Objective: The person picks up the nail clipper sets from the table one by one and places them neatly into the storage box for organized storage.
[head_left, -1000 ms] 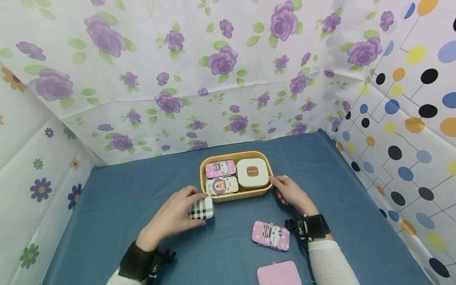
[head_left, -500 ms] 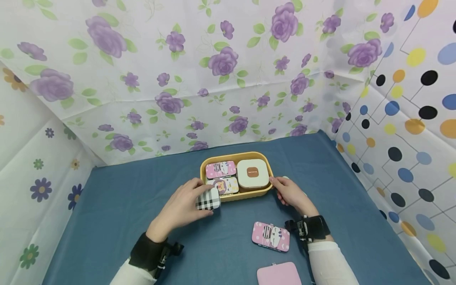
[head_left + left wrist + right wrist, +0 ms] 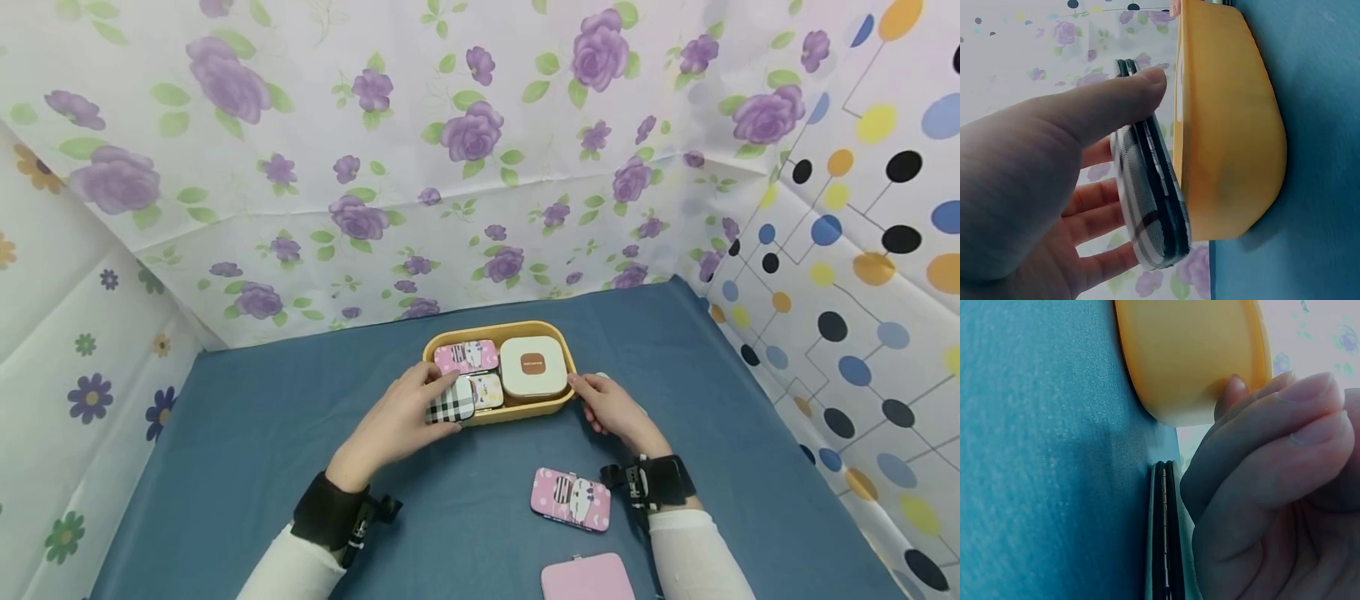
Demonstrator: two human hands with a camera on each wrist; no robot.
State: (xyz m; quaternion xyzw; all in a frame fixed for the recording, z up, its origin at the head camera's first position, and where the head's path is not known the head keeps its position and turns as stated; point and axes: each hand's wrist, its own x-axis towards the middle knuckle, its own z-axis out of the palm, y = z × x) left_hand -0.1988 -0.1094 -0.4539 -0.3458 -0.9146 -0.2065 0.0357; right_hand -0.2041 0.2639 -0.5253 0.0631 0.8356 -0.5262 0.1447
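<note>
The left hand (image 3: 399,417) pinches a black-and-white checked tin (image 3: 452,402) between thumb and fingers, above the front left corner of the yellow basket (image 3: 525,410). In the left wrist view the tin (image 3: 1147,194) is held by its edges, beside the basket's outer wall (image 3: 1229,125). Inside the basket lie a pink tin (image 3: 466,356), a lion-print tin (image 3: 489,390) partly covered by the checked one, and a cream square box (image 3: 533,366). The right hand (image 3: 611,405) grips the basket's right rim, its other fingers curled, as the right wrist view shows.
A pink cat-print tin (image 3: 571,499) and a plain pink tin (image 3: 588,577) lie on the blue cloth in front. Another tin (image 3: 1166,531) stands out low beside the right hand, mostly hidden by it in the head view. Patterned cloth walls surround the table.
The left hand has carried the checked tin up and to the right, from outside the basket to over its front left corner. The right hand stays at the rim.
</note>
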